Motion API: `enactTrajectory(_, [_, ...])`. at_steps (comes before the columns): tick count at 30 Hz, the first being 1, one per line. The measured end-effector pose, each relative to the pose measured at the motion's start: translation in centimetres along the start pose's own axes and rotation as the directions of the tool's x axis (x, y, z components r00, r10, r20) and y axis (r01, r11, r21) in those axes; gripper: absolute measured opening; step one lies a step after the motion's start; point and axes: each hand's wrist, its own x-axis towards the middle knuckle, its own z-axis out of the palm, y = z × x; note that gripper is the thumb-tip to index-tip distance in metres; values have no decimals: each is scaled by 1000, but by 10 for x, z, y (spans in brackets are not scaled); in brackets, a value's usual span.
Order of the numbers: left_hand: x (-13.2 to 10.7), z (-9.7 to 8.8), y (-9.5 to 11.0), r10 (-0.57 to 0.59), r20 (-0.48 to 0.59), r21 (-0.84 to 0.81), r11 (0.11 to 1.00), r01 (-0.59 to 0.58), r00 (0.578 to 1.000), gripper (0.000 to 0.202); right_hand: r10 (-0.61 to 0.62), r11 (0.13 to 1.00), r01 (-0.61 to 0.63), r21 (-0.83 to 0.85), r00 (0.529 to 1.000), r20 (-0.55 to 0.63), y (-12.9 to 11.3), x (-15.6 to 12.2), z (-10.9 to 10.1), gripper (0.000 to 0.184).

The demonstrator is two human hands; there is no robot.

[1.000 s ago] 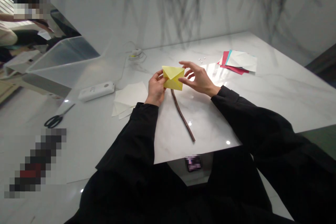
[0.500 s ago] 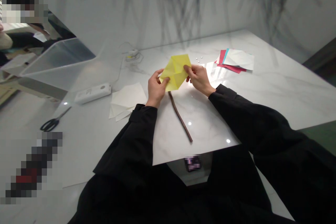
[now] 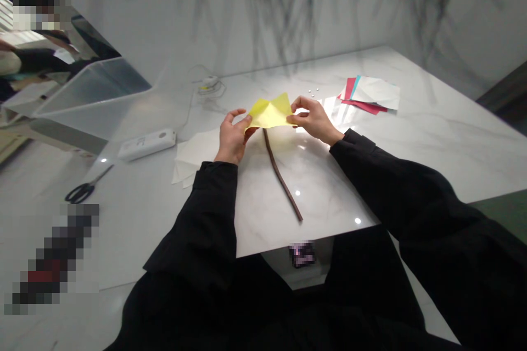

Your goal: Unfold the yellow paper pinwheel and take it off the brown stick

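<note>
marble table, twig, scissors, papers

No writing, label, brand, number or sign can be read anywhere in the view. The yellow paper, the white sheets and the coloured sheets on the worktop all show blank faces. The white power strip at the left is too small to show any marking.

Yellow paper unfolded from envelope shape, now spread flatter between both hands
</note>
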Motion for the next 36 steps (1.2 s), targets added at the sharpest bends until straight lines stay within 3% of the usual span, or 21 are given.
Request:
enactTrajectory(4, [0,-7,7,-22,47,-44,999,24,999,34,59,995,-69,78,991,116,-5,-3,0,11])
enactTrajectory(7, [-1,-11,13,-33,163,-28,999,39,986,31,148,976,-171,135,975,167,-5,-4,1,22])
enactTrajectory(13, [-6,-13,16,-37,269,59,998,22,962,15,297,922,-304,239,953,65,-7,-2,-1,35])
enactTrajectory(15, [-8,-11,16,-43,285,69,997,24,958,24,305,913,-311,262,950,63,-7,-2,-2,34])
enactTrajectory(18, [-8,-11,17,-56,281,38,998,47,958,45,269,893,-296,340,955,127,-6,-3,-5,39])
enactTrajectory(21, [-6,-13,19,-77,247,-1,997,80,966,53,245,871,-300,390,952,184,-5,-4,-8,43])
enactTrajectory(36, [-8,-14,26,-148,234,-153,971,186,961,54,264,825,-315,469,949,174,4,-1,-12,37])
